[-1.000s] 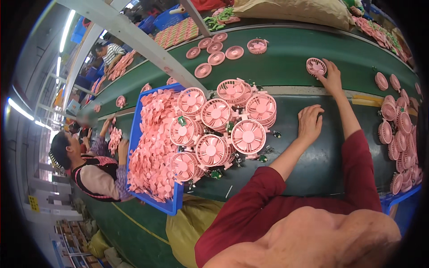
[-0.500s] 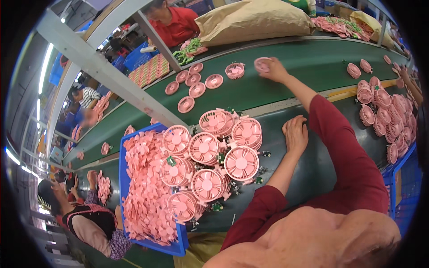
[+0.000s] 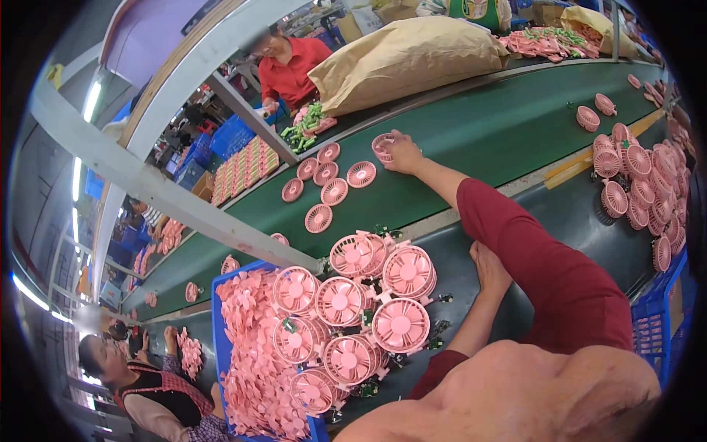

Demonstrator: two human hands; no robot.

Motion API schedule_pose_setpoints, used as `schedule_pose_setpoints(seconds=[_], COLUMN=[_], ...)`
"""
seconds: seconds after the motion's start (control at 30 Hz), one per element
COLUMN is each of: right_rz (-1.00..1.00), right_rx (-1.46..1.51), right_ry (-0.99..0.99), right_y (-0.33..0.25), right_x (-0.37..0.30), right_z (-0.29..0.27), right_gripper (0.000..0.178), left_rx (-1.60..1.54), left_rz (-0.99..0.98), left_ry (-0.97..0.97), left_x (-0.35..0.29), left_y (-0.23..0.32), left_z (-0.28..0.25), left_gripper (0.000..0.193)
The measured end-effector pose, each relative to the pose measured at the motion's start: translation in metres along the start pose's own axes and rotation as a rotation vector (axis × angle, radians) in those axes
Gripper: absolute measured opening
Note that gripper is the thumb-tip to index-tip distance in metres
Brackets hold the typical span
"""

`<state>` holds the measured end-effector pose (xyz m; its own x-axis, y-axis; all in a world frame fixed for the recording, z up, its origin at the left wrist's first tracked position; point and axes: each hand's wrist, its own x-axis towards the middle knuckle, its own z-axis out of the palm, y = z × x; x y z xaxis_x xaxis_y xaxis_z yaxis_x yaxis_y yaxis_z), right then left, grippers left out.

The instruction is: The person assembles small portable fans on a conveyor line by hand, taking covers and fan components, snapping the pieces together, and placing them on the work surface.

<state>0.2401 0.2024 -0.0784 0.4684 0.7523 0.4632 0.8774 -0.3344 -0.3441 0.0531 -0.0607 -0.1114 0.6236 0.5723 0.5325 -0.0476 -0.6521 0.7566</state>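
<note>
My right hand (image 3: 402, 153) reaches over the green conveyor belt, its fingers closed on a pink round fan housing (image 3: 382, 147). The palm and fingers hide part of that piece. Left of it on the belt lie several pink slotted fan covers (image 3: 361, 174). My left hand (image 3: 491, 268) rests on the dark work surface (image 3: 515, 318), partly behind my right sleeve. Its visible fingers are loosely extended, with nothing seen in them. Left of that hand stand stacked pink fan assemblies (image 3: 401, 325) with blades inside and small green circuit boards around them.
A blue bin (image 3: 218, 317) holds many pink fan blades. At the right, pink fan housings (image 3: 637, 193) are heaped beside a blue crate (image 3: 652, 317). A white metal post (image 3: 184, 202) crosses at the left. Beyond the belt are a large tan sack (image 3: 405, 65) and a person in red (image 3: 294, 70).
The view has tilted and shifted. My right hand has moved left, with a pink round piece, to the fan housing on the belt. My left hand now sits partly behind my right sleeve.
</note>
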Motion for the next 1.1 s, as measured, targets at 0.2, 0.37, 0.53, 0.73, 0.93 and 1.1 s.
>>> schedule_pose_setpoints(seconds=[0.2, 0.37, 0.53, 0.73, 0.93, 1.1], right_rz=[-0.180, -0.441, -0.691, -0.405, -0.027, -0.009], right_rx=[0.249, 0.509, 0.734, 0.971, 1.258, 1.310], right_ry=[0.003, -0.150, -0.700, -0.421, -0.207, -0.197], right_y=[0.029, 0.032, 0.021, 0.023, 0.061, 0.066], right_x=[-0.023, -0.075, -0.151, -0.185, -0.188, -0.187], right_z=[-0.030, -0.094, -0.141, -0.143, -0.110, -0.108], right_gripper=[0.063, 0.067, 0.054, 0.037, 0.023, 0.020], left_rx=[0.283, 0.221, 0.229, 0.261, 0.072, 0.400], left_rz=[0.019, 0.076, 0.074, 0.149, 0.181, 0.390], left_ry=[-0.274, -0.119, -0.191, -0.206, -0.214, -0.068], left_x=[0.010, 0.014, 0.016, 0.008, 0.008, 0.030], left_y=[0.002, 0.009, 0.007, 0.003, 0.027, 0.067], left_z=[0.003, 0.004, 0.005, 0.009, 0.008, -0.011], left_gripper=[0.040, 0.022, 0.024, 0.022, 0.015, 0.014])
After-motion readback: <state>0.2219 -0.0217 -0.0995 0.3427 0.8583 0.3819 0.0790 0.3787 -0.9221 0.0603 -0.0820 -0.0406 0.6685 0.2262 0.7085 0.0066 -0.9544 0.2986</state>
